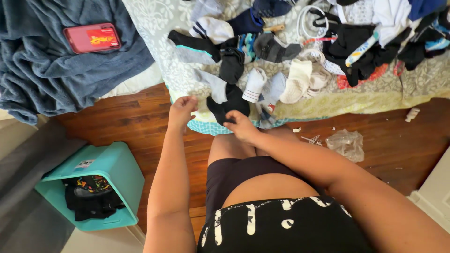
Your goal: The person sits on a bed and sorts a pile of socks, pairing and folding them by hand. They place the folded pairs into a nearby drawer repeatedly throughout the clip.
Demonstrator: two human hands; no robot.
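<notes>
A pile of several loose socks (262,70), white, grey and black, lies spread over a patterned bedspread (154,28). My right hand (240,125) pinches a black sock (229,104) at the near edge of the bed. My left hand (182,108) hovers just left of that sock with its fingers curled and nothing seen in it. White socks (295,80) lie a little beyond my right hand.
A teal plastic bin (101,180) with dark clothes inside stands on the wood floor at lower left. A blue blanket (56,61) with a red phone (92,38) on it lies at upper left. A crumpled clear bag (347,143) sits on the floor at right. More clothes (375,37) are heaped at upper right.
</notes>
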